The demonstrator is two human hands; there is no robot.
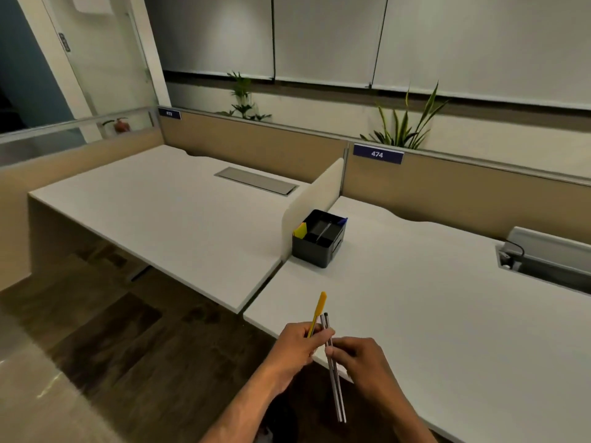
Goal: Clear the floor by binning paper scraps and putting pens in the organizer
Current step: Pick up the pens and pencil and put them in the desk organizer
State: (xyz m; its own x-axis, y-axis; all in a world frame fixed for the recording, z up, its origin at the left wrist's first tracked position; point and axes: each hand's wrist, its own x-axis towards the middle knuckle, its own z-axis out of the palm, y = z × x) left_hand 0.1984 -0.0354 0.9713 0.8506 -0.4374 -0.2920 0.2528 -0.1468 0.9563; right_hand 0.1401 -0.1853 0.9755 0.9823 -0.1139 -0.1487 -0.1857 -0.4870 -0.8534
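My left hand (299, 342) and my right hand (361, 356) meet over the near corner of the white desk (431, 308). The left hand grips a yellow pen (319, 310) that points up and away. Two silver pens (334, 378) run between both hands, their long ends hanging down toward me; the right hand's fingers pinch them. A black desk organizer (318, 239) stands further back on the same desk against a low white divider (315, 203). It holds yellow sticky notes, a blue item and a thin pen.
A second white desk (160, 203) lies to the left with a closed cable hatch (256, 180). An open cable tray (543, 260) sits at the right. Beige partition panels and plants stand behind. Dark wood-look floor (128, 346) lies below left.
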